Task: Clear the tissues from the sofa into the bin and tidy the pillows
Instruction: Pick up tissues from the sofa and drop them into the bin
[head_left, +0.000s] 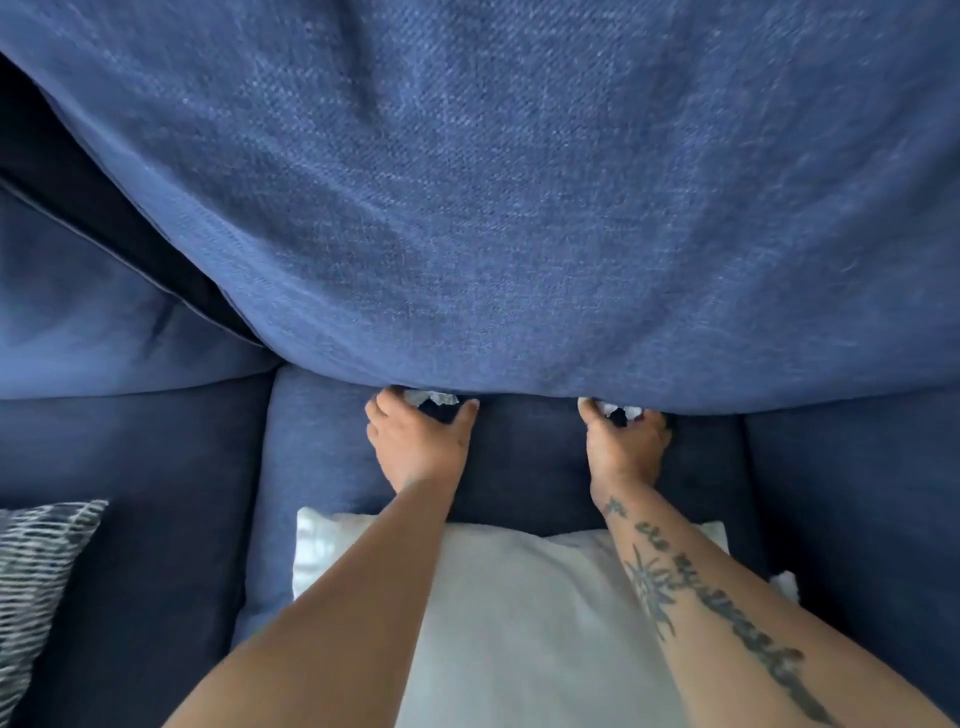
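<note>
Where back cushion (519, 234) meets seat (524, 467), left hand (418, 441), right hand (626, 444) grip tissues (432, 398).

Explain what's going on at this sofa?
A person leans over a blue sofa, with both hands at the crease under the back cushion. The right hand pinches a crumpled tissue. The left hand curves around a second tissue, though whether it grips it is unclear. Both forearms cross a white pillow, and a patterned pillow lies at the left. No bin is in view.
</note>
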